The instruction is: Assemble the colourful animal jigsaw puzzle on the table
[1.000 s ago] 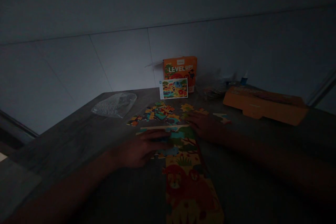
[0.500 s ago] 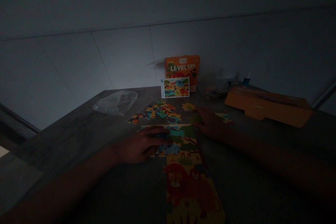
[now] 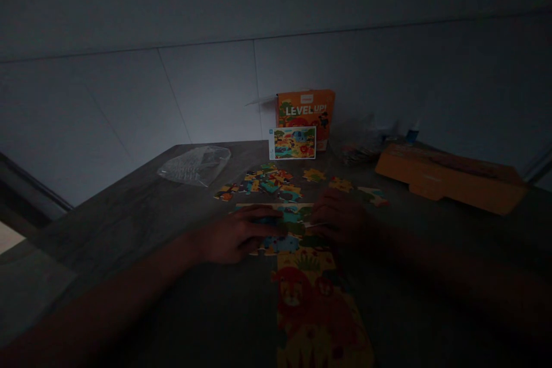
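Observation:
A partly joined jigsaw puzzle (image 3: pixel 304 299) with lions, an elephant and trees stretches over the table in front of me. My left hand (image 3: pixel 237 234) lies on its upper left part, fingers stretched out flat near the elephant. Over the upper right part, my right hand (image 3: pixel 340 219) pinches a puzzle piece (image 3: pixel 316 224) whose pale edge shows at the fingertips; its picture is mostly hidden. Beyond the puzzle lies a heap of loose puzzle pieces (image 3: pixel 276 182). A few more, such as a yellow piece (image 3: pixel 314 175), lie to the right of the heap.
A picture card (image 3: pixel 294 143) leans against an orange "LEVEL UP!" box (image 3: pixel 305 106) near the wall. To the left lies a clear plastic bag (image 3: pixel 196 164). An orange box part (image 3: pixel 452 178) lies at the right, with a blurred plastic bag (image 3: pixel 357 141) behind it. The room is dim.
My right hand has come back from the far right edge of the puzzle and lies lower, with a puzzle piece in its fingers. My left hand has stayed in place. The view has shifted slightly.

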`<state>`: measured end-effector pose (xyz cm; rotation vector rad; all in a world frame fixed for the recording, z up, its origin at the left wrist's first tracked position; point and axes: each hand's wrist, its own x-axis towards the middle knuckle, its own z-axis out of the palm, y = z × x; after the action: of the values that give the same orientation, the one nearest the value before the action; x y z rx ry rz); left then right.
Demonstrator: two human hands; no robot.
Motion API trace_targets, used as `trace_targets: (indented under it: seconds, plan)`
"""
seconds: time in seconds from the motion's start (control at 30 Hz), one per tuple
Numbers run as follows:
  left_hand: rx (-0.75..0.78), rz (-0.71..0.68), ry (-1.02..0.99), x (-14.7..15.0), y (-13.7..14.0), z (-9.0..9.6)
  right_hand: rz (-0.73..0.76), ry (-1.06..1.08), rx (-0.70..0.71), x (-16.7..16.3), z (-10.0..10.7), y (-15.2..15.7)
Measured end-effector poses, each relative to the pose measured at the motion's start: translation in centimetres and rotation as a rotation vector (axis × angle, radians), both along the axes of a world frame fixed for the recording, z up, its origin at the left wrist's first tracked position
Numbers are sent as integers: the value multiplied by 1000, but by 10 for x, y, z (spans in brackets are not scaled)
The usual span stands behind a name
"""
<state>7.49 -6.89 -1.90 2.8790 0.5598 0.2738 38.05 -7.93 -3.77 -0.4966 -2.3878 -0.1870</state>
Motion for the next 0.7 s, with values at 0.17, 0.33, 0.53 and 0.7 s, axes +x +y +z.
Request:
trace_targets:
  seconds: [0.17,0.33,0.53,0.7]
  plan:
    - [-16,-9,-4,1,-1,2,84,-53,-231,7,-3,4]
    - [-17,-8,-23,0,1,1,-32,52,-201,8,-1,3]
    - [217,-36,10,3,-14,4,-186,-49,-305,9,-6,7]
    - [187,-143,-6,3,-107,-17,-193,-45,-352,6,-9,8]
